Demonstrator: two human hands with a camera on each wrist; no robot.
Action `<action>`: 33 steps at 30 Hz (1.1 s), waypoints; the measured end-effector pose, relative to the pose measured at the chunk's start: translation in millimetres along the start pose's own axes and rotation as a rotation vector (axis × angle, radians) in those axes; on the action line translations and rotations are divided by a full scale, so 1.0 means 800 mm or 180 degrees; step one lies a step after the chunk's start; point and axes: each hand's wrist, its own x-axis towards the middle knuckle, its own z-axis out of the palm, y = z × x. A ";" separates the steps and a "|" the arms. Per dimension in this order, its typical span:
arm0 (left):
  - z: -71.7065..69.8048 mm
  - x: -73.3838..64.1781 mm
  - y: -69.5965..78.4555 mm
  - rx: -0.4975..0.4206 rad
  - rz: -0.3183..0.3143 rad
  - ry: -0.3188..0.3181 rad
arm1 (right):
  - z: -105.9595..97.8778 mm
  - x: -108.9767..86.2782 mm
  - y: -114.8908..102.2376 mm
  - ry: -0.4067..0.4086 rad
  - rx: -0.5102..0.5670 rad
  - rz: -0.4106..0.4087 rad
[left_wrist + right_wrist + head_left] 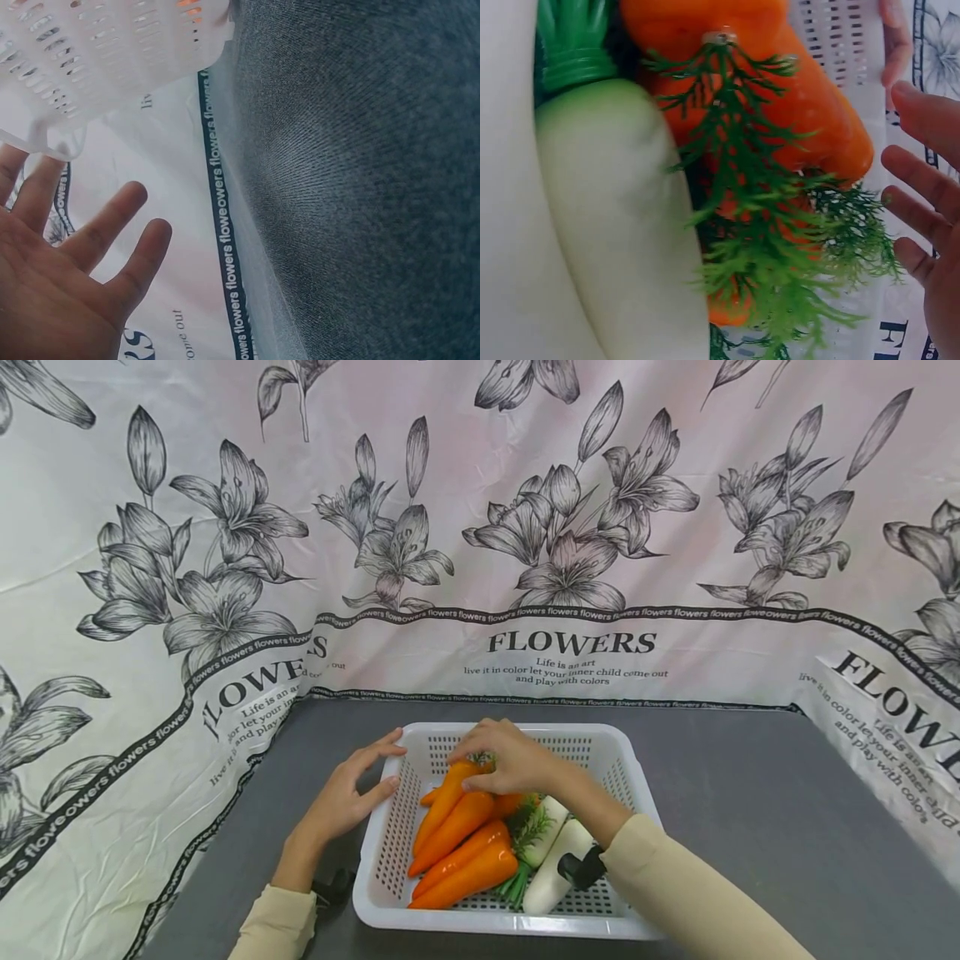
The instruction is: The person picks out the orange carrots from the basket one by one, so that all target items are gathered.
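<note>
A white perforated plastic basket (645, 810) holds several orange carrots (468, 820) with feathery green tops and white radishes (555, 868) with green stems. My left hand (341, 797) is at the basket's left side, fingers extended and fingertips at the rim. In the left wrist view, two fingertips of that hand (52, 289) meet the basket's rim (45, 142), while the other fingers are spread. Over the carrots' upper ends reaches my right hand (517, 764), thumb and fingers parted. The right wrist view shows its fingers loosely extended beside a carrot (832, 127) and green fronds (780, 232).
The basket stands on a dark grey table (738, 810). Floral-printed cloth (570, 647) hangs behind the table and along both sides. A black wrist device (583, 868) on the right arm is just above a radish.
</note>
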 end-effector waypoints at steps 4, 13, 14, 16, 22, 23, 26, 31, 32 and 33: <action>0.001 0.000 -0.001 -0.0004 0.0036 -0.0005 | 0.005 0.002 0.002 0.0077 0.0031 -0.0072; 0.000 0.001 0.000 0.0037 0.0106 -0.0016 | 0.015 0.000 0.004 -0.0169 -0.0032 0.0040; 0.000 0.001 -0.001 0.0040 0.0109 -0.0017 | 0.016 0.000 0.005 -0.0230 -0.0064 0.0069; 0.001 0.001 -0.001 0.0038 0.0106 -0.0023 | 0.018 -0.002 0.007 -0.0345 -0.0067 0.0130; 0.001 0.000 -0.002 0.0022 0.0086 -0.0030 | 0.019 -0.008 0.016 -0.0582 0.0255 0.0174; 0.001 0.000 -0.002 0.0022 0.0084 -0.0029 | 0.018 -0.009 0.017 -0.0627 0.0323 0.0176; 0.001 0.001 -0.001 0.0017 0.0077 -0.0024 | 0.014 -0.011 0.020 -0.0769 0.0482 0.0173; 0.000 0.001 -0.001 0.0014 0.0059 -0.0025 | 0.008 -0.016 0.020 -0.1004 0.0663 0.0279; 0.000 0.001 -0.001 0.0012 0.0056 -0.0027 | 0.007 -0.017 0.020 -0.1055 0.0673 0.0308; 0.000 0.001 -0.001 0.0011 0.0052 -0.0029 | 0.006 -0.017 0.020 -0.1102 0.0658 0.0316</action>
